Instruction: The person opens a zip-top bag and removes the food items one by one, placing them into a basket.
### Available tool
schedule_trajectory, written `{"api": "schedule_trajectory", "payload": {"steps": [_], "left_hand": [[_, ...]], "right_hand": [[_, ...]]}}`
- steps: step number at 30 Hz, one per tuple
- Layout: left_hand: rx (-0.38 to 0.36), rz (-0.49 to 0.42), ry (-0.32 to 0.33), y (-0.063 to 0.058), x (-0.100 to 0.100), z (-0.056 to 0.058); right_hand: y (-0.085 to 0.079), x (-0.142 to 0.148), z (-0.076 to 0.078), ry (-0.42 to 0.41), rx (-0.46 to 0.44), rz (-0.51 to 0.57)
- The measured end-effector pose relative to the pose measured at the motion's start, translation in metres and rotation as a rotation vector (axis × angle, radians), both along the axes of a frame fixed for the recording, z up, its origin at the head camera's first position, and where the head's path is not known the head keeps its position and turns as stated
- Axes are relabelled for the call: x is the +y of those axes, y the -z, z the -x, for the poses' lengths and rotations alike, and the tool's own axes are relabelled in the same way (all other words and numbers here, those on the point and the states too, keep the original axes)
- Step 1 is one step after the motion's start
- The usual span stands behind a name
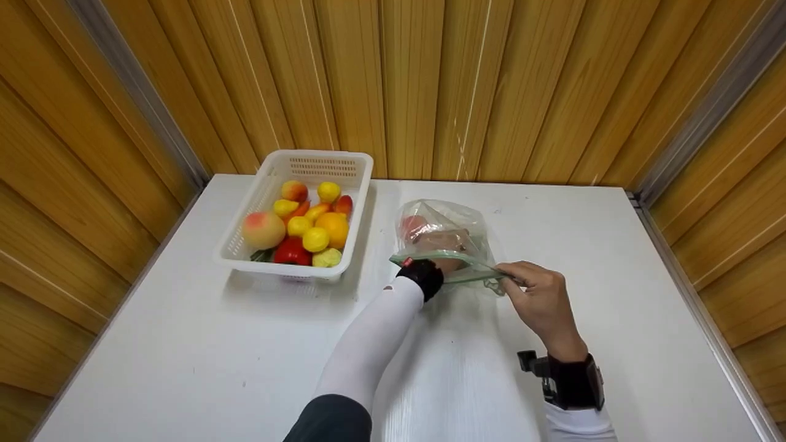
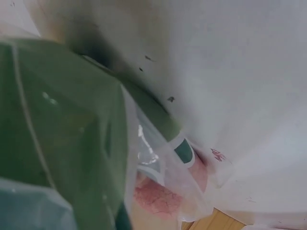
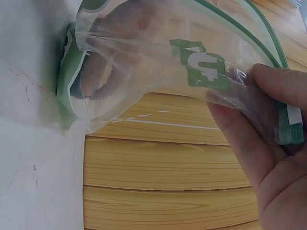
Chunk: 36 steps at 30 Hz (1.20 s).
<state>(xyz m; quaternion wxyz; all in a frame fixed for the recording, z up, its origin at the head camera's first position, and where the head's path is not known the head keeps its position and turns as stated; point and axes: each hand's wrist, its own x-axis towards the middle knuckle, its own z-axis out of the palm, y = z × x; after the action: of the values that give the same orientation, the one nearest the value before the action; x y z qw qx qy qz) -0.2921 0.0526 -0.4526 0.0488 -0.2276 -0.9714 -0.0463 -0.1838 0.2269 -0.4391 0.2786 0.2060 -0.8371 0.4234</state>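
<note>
A clear zip bag (image 1: 454, 212) with a green zip edge lies on the table. My left hand (image 1: 443, 241) is inside it up to the wrist, seen through the plastic. Next to those fingers, within the bag, is a pinkish-red round fruit (image 1: 412, 227); whether the hand grips it I cannot tell. In the left wrist view the bag's green panel (image 2: 57, 110) hides most of the hand, and the reddish fruit (image 2: 160, 199) shows lower down. My right hand (image 1: 543, 298) pinches the right end of the zip between thumb and fingers, holding the mouth apart.
To the left stands a white plastic basket (image 1: 359, 184) of fruit, including a large peach (image 1: 263, 230), an orange (image 1: 333, 228), several lemons and a red apple-like fruit (image 1: 292, 252). Wood-patterned walls (image 1: 411, 92) enclose the white table (image 1: 184, 344) at the back and sides.
</note>
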Motion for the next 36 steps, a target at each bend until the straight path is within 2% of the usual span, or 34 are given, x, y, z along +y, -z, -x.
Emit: {"api": "schedule_trajectory", "payload": {"steps": [4,7,13,18,21,23,27,30,32,36], "left_hand": [[0.079,0.054,0.035,0.003,-0.002,-0.001],[0.071,0.056,0.037,0.004,-0.003,0.001],[-0.031,0.011,0.021,0.003,-0.006,0.003],[-0.109,-0.117,0.02,0.0,-0.009,0.003],[-0.183,-0.207,0.01,-0.002,-0.009,0.003],[-0.241,-0.24,-0.012,-0.005,-0.01,0.002],[-0.392,-0.297,-0.097,-0.016,-0.01,-0.002],[-0.471,-0.344,-0.132,-0.023,-0.01,-0.003],[-0.501,-0.392,-0.13,-0.025,-0.01,-0.004],[-0.509,-0.507,-0.074,-0.028,-0.016,-0.01]], "right_hand": [[0.0,-0.001,0.0,0.005,0.0,-0.003],[-0.001,-0.001,0.0,0.007,-0.002,-0.004],[0.001,-0.001,0.001,0.006,-0.017,-0.01],[0.003,-0.001,0.002,0.009,-0.015,-0.043],[0.004,0.0,0.002,0.011,-0.008,-0.053],[0.005,0.0,0.003,0.012,-0.003,-0.055],[0.006,-0.001,0.004,0.019,0.01,-0.056],[0.007,-0.001,0.005,0.026,0.016,-0.062],[0.007,-0.001,0.005,0.033,0.018,-0.063],[0.007,-0.001,0.006,0.053,0.022,-0.056]]}}
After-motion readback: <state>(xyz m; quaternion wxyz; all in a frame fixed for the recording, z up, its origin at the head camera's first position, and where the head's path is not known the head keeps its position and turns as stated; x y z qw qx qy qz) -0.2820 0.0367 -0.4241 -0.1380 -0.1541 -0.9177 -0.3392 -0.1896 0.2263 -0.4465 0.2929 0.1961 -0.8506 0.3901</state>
